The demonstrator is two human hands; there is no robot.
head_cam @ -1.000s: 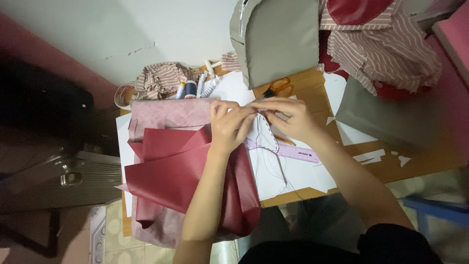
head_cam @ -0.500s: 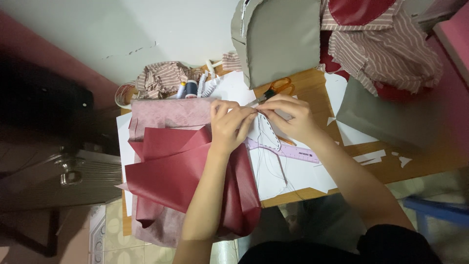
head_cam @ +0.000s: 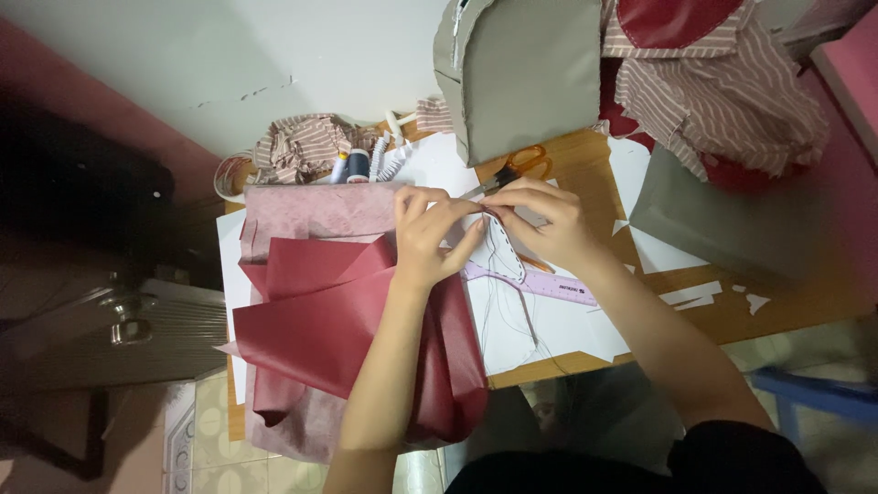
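Over red fabric [head_cam: 320,329], both hands unmoved

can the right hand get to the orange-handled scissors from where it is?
Probably yes. The orange-handled scissors lie uncovered on the wooden table, just beyond the right hand, with nothing between them. But its fingers, with the left hand, are pinching a white stitched piece, so that would have to be released first.

Bare forearms, ringless fingers [head_cam: 430,215], black garment [head_cam: 732,462] at the lower edge.
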